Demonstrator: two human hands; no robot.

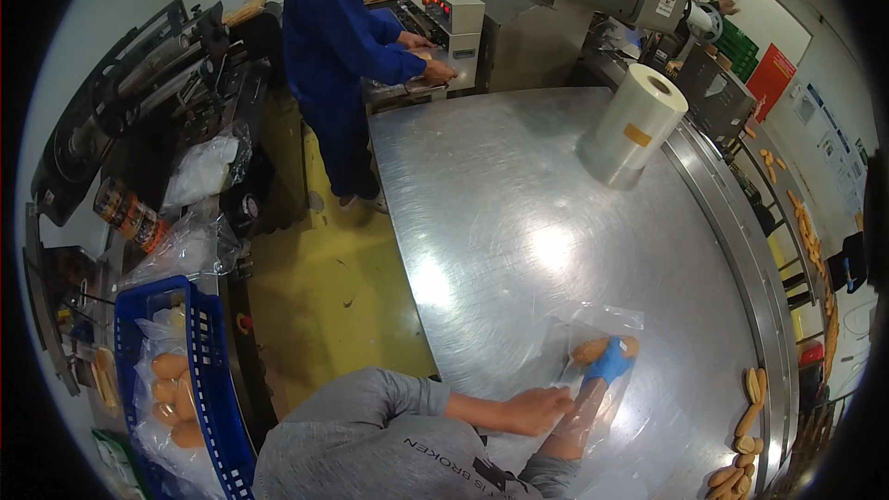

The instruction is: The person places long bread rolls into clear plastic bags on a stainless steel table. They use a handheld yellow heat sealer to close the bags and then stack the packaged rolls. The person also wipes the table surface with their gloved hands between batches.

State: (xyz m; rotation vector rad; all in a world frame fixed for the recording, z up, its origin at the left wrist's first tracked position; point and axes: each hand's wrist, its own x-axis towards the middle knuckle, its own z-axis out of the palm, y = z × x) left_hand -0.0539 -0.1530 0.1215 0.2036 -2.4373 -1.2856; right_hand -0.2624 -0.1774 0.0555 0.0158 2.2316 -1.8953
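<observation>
Clear plastic bag [593, 380] is lying at 5 o'clock on the steel surface [519, 185]. Right hand [608, 361], blue-gloved, is inside it, fingers clamped on a bun [590, 349]; left hand [535, 409] is pinching the bag mouth. More buns [748, 407] are waiting at 4 o'clock; bagging is looking barely begun.

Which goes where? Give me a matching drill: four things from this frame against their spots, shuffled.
Things:
1. film roll
2. blue crate
3. clear bag
4. loose bread rolls

Places:
A. on the floor side, left of the steel table, holding bagged buns
B. at the table's near right rim
C. standing on end at the table's far right
D. on the table's near edge, around the gloved right hand, with the left hand at its mouth

Pairs: 1-C, 2-A, 3-D, 4-B
</observation>
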